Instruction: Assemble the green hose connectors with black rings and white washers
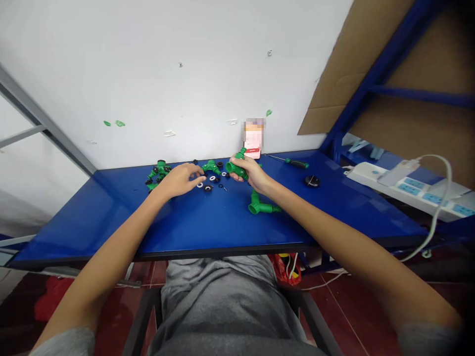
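My right hand (250,170) is closed around a green plastic pipe fitting (236,169), held just above the blue table (111,217). My left hand (181,179) reaches over a scatter of small black and white rings (212,183), fingers curled and pinched at one of them; I cannot make out what sits between the fingertips. More green fittings lie behind: one (211,166) between the hands and a cluster (159,172) at the left. Another green T-fitting (261,205) lies under my right forearm.
A green-handled screwdriver (295,163) and a black round cap (312,181) lie right of the hands. A small card (254,143) leans on the white wall. A white power strip (408,188) with a plugged cable sits on the blue shelf at right.
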The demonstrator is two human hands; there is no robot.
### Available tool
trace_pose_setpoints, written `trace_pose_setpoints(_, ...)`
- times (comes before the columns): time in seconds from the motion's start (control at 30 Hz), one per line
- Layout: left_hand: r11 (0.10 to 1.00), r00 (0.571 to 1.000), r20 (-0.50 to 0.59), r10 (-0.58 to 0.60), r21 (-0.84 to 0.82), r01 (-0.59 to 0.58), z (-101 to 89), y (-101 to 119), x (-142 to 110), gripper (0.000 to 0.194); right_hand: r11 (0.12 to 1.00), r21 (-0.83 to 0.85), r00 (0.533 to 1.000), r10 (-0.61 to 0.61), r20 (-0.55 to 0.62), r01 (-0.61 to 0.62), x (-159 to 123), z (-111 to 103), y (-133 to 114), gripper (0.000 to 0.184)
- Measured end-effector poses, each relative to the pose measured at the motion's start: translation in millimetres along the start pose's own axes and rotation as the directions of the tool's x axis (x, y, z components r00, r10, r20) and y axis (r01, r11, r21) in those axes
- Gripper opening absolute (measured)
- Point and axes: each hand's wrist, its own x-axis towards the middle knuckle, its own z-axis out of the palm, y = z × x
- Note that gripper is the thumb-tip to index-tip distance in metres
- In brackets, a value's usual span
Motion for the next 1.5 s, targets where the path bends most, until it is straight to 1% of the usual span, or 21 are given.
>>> trace_pose_setpoints(0.07, 0.994, 0.996, -0.049, -0.075, 0.076, 0.079, -0.8, -10.0, 0.8, 0.03, 1.0, 0.018, 1.0, -0.006, -0.008, 0.007, -0.3, 0.4, -0.8, 0.041)
trace_pose_setpoints(0.17, 0.956, 0.971, -0.122, -0.204, 0.188, 0.225, -1.0, -27.3, 1.1, 0.03, 0.999, 0.032, 1.0, -0.012, -0.011, 0.013, -1.1, 2.0, -4.1, 0.036)
trace_pose_setpoints(0.23, 0.938, 0.962, -0.131, -0.24, 0.226, 0.264, -0.4, -36.5, 1.1, 0.031, 1.0, 0.019, 1.0, -0.009, -0.019, 0.009, -1.7, 2.6, -6.5, 0.034)
trace_pose_setpoints(0.3, 0.939, 0.964, -0.117, -0.24, 0.223, 0.261, 1.5, -41.3, 1.3, 0.031, 1.0, -0.007, 0.999, -0.004, -0.033, 0.004, -2.2, 2.0, -8.0, 0.034)
trace_pose_setpoints(0.43, 0.96, 0.977, -0.097, -0.192, 0.19, 0.207, 8.8, -37.7, 3.1, 0.031, 0.999, -0.041, 0.998, -0.004, -0.065, 0.001, -2.1, -1.8, -8.2, 0.036)
trace_pose_setpoints(0.5, 0.978, 0.992, -0.056, -0.116, 0.169, 0.124, 11.7, -32.5, 3.8, 0.031, 1.0, -0.027, 0.996, -0.002, -0.087, 0.0, -1.3, -3.6, -8.3, 0.036)
trace_pose_setpoints(0.57, 0.989, 1.0, 0.008, -0.014, 0.146, 0.013, 12.7, -27.2, 3.5, 0.032, 1.0, -0.001, 0.993, -0.001, -0.114, 0.001, -0.1, -4.6, -8.7, 0.033)
trace_pose_setpoints(0.63, 0.987, 0.995, 0.076, 0.064, 0.142, -0.074, 12.1, -22.7, 2.4, 0.034, 1.0, 0.017, 0.99, -0.002, -0.138, 0.005, 1.2, -5.3, -8.7, 0.032)
trace_pose_setpoints(0.7, 0.98, 0.987, 0.127, 0.099, 0.161, -0.119, 10.6, -19.7, 1.2, 0.035, 1.0, 0.023, 0.988, -0.001, -0.151, 0.005, 2.3, -5.6, -7.6, 0.032)
trace_pose_setpoints(0.8, 0.977, 0.982, 0.157, 0.106, 0.167, -0.132, 8.3, -18.4, -0.2, 0.034, 1.0, -0.006, 0.983, 0.028, -0.183, -0.029, 3.3, -5.5, -4.2, 0.034)
trace_pose_setpoints(0.93, 0.984, 0.977, 0.182, 0.107, 0.124, -0.131, 6.1, -19.6, -1.5, 0.033, 0.997, -0.06, 0.977, 0.042, -0.211, -0.056, 4.0, -4.2, -0.4, 0.037)
trace_pose_setpoints(1.03, 0.983, 0.981, 0.161, 0.112, 0.129, -0.134, 7.0, -16.5, -0.6, 0.035, 0.997, -0.065, 0.977, 0.029, -0.211, -0.044, 4.2, -4.0, 0.1, 0.037)
trace_pose_setpoints(1.1, 0.978, 0.985, 0.106, 0.134, 0.147, -0.149, 10.8, -11.1, 2.6, 0.041, 0.997, -0.068, 0.975, 0.025, -0.22, -0.041, 4.3, -3.9, -0.2, 0.036)
trace_pose_setpoints(1.17, 0.967, 0.981, 0.065, 0.182, 0.17, -0.19, 17.6, -4.4, 7.9, 0.046, 0.996, -0.077, 0.973, 0.022, -0.229, -0.04, 4.1, -3.1, -0.5, 0.035)
trace_pose_setpoints(1.23, 0.949, 0.969, 0.088, 0.232, 0.196, -0.246, 25.9, 1.3, 14.0, 0.049, 0.995, -0.088, 0.973, 0.023, -0.231, -0.044, 3.6, -1.7, -1.1, 0.035)
trace_pose_setpoints(1.33, 0.941, 0.965, 0.125, 0.232, 0.223, -0.255, 35.5, 4.6, 20.7, 0.051, 0.996, -0.079, 0.974, 0.018, -0.227, -0.037, 2.8, 0.0, -2.5, 0.035)
trace_pose_setpoints(1.4, 0.943, 0.965, 0.132, 0.227, 0.219, -0.252, 37.6, 3.4, 22.3, 0.05, 0.998, -0.053, 0.973, 0.004, -0.23, -0.016, 2.5, -0.4, -4.4, 0.034)
trace_pose_setpoints(1.5, 0.953, 0.969, 0.12, 0.217, 0.191, -0.237, 35.7, 0.7, 21.5, 0.042, 1.0, -0.021, 0.967, -0.013, -0.254, 0.008, 1.9, -2.9, -8.7, 0.031)
